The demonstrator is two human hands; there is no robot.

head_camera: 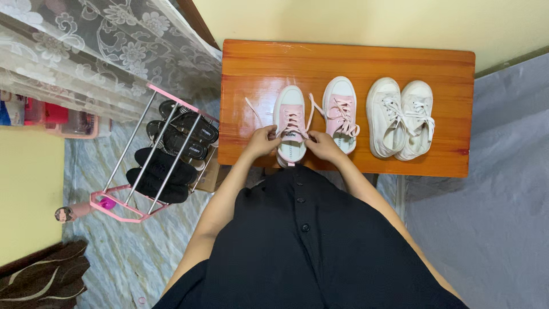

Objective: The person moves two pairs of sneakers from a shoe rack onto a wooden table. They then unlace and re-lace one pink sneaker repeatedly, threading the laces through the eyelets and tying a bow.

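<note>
pink sneaker [290, 123] on orange table [349, 57]; my left hand [261, 142] and right hand [323, 145] pinch its laces, fingers closed on them; second pink sneaker [339, 111] just beside, white pair [399, 117] further right

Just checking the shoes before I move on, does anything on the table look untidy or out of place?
Only the left pink shoe: its laces trail loose across the table, while both hands hold it at the tongue. The other pink shoe and the white pair look laced and neatly lined up.
</note>
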